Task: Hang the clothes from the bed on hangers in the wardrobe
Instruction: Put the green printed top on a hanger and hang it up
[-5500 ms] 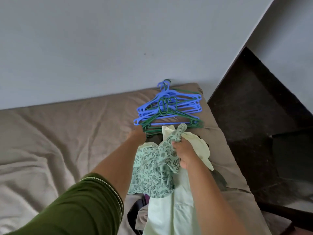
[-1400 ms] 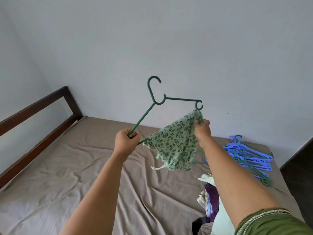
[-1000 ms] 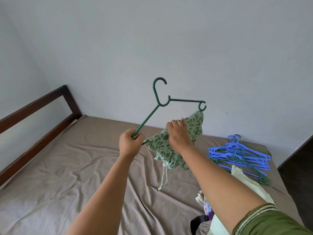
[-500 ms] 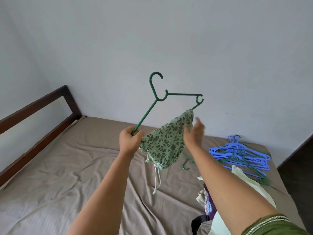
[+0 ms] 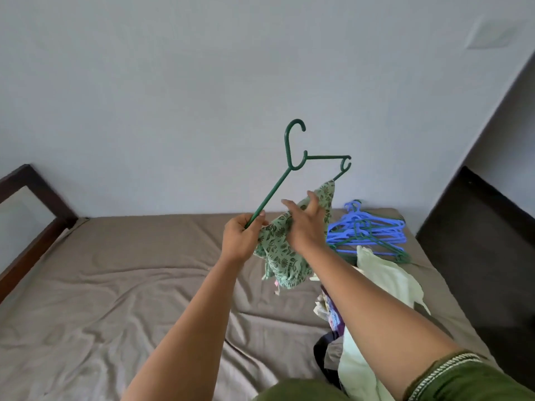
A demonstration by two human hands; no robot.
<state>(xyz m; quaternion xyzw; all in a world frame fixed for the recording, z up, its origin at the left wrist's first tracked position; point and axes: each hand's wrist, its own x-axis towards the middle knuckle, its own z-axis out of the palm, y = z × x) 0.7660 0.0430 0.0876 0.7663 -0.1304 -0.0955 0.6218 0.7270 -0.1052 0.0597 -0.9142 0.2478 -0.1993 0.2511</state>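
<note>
Above the bed [image 5: 121, 285], seen from the head camera, the person holds a dark green hanger [image 5: 289, 166] up in front of the pale wall [image 5: 202, 82]. The left hand [image 5: 241, 237] has its fingers curled around the lower end of one sloping arm of the hanger, so the hook points upward. A green garment with a leaf pattern [image 5: 282, 253] hangs on the hanger between both hands, bunched, with its lower part falling down toward the brown sheet. The right hand [image 5: 307, 224] lies on the upper part of this cloth with fingers spread and nearly straight; whether the thumb pinches the fabric I cannot tell. On the bed near the wall, right of the hands, lies a heap of blue and green hangers [image 5: 367, 230]. Nearer to the person, a pile of clothes [image 5: 376, 285] lies on the right side of the bed, with a pale yellow-green piece on top.
</note>
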